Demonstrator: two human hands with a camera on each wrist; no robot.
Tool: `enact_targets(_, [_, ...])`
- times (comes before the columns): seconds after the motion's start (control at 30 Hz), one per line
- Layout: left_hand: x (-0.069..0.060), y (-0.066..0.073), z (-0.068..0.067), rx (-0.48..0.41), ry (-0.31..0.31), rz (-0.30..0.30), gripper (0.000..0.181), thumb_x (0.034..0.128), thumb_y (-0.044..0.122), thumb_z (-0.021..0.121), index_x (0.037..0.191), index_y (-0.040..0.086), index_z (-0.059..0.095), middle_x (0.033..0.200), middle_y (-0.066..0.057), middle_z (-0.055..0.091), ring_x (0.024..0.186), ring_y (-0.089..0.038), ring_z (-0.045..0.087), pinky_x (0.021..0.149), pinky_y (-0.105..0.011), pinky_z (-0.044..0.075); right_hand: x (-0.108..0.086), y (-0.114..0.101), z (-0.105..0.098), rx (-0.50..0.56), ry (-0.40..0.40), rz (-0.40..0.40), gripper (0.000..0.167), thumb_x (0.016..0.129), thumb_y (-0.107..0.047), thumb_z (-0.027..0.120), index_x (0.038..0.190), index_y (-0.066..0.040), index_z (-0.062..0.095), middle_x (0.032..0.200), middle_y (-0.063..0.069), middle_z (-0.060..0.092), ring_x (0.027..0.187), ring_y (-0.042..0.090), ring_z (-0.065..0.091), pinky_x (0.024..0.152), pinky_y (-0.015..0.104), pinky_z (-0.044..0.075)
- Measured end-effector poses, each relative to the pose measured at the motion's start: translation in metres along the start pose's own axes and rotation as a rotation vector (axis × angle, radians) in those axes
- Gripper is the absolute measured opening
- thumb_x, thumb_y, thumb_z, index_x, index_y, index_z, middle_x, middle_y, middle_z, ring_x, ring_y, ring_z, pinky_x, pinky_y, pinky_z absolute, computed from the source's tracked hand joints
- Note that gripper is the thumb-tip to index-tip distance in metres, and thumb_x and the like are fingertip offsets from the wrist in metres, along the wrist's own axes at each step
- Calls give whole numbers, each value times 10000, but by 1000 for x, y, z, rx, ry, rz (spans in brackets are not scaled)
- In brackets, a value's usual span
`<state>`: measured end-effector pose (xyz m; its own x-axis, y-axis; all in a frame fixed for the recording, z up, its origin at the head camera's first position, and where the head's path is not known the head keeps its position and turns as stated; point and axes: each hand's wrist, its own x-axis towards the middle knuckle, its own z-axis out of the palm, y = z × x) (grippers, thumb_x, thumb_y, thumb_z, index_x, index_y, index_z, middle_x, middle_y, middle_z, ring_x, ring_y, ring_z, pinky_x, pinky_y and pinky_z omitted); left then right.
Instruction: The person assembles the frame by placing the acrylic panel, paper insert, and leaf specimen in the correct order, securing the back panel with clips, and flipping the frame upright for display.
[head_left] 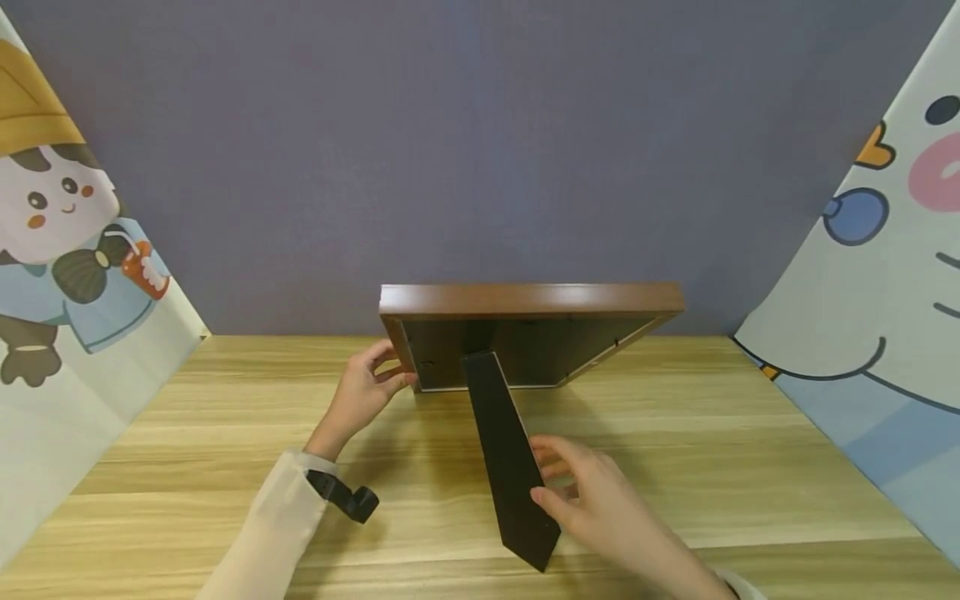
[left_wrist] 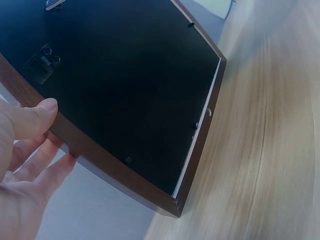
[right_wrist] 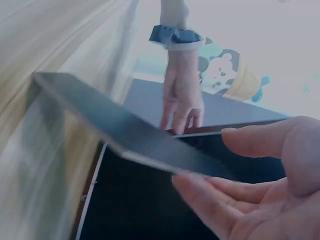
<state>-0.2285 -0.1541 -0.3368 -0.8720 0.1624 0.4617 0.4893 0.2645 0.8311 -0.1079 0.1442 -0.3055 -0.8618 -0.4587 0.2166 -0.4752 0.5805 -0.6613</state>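
Observation:
A brown-rimmed picture frame [head_left: 525, 300] stands tilted on the table, its black back [left_wrist: 140, 90] towards me. A long black easel stand [head_left: 510, 458] slants from that back down towards the table's near side. With thumb and fingers, my left hand [head_left: 363, 387] grips the frame's left edge; the left wrist view shows the thumb on the brown rim. Beside the stand's right edge is my right hand [head_left: 600, 500], fingers loosely bent. In the right wrist view its fingertips [right_wrist: 187, 185] touch the stand's edge, while the thumb appears apart from it.
The wood-grain table [head_left: 225, 467] reaches back to a grey-purple wall panel [head_left: 480, 150]. Cartoon-printed panels flank it: a figure in a yellow hat [head_left: 63, 200] at left, a large white face [head_left: 847, 292] at right. A black band [head_left: 341, 496] circles the left wrist.

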Motion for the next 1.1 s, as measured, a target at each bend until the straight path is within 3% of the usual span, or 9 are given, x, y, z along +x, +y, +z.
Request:
enact_targets(0.2, [2, -1, 0, -18, -16, 8, 426, 767, -189, 652, 1171, -79, 574, 1161, -265, 603, 1095, -403, 593, 891, -333, 532, -11, -13, 11, -194, 101, -119, 527, 848, -124, 714, 1324, -59, 500, 1305, 60, 551, 1095, 233, 610, 829, 337, 555])
enact_targets(0.33, [2, -1, -1, 13, -25, 22, 441, 781, -164, 656, 1204, -71, 575, 1183, -260, 608, 1095, -398, 602, 880, -317, 534, -14, -14, 19, -272, -13, -144, 592, 879, -196, 686, 1390, -37, 433, 1433, 118, 457, 1177, 280, 576, 889, 398, 529])
enact_targets(0.43, [1, -1, -1, 42, -34, 33, 441, 792, -143, 661, 1217, -57, 582, 1191, -247, 615, 1094, -386, 610, 873, -306, 536, -15, -11, 22, -264, -123, -118, 638, 903, -235, 659, 1420, 10, 379, 1480, 176, 387, 1203, 325, 552, 896, 418, 524])
enact_targets(0.53, [1, 0, -2, 61, -41, 37, 428, 798, -130, 663, 1212, -53, 586, 1184, -242, 619, 1092, -380, 614, 874, -312, 537, -15, -7, 24, -266, -154, -104, 660, 911, -263, 647, 1426, 35, 362, 1489, 202, 366, 1224, 349, 530, 905, 440, 517])
enact_targets(0.83, [-1, 5, -2, 124, -11, 67, 344, 791, -108, 685, 1124, -59, 619, 1088, -232, 655, 1081, -391, 622, 908, -408, 518, -21, -1, 20, -268, -112, -81, 654, 916, -279, 639, 1442, -3, 365, 1503, 160, 369, 1233, 324, 529, 931, 440, 503])
enact_targets(1.1, [-6, 8, 0, 197, 29, 88, 332, 775, -77, 718, 1095, -29, 647, 1058, -183, 678, 1047, -347, 647, 924, -399, 508, -24, 3, 16, -252, -111, -24, 661, 920, -275, 634, 1454, -8, 350, 1513, 160, 350, 1281, 332, 480, 938, 484, 483])
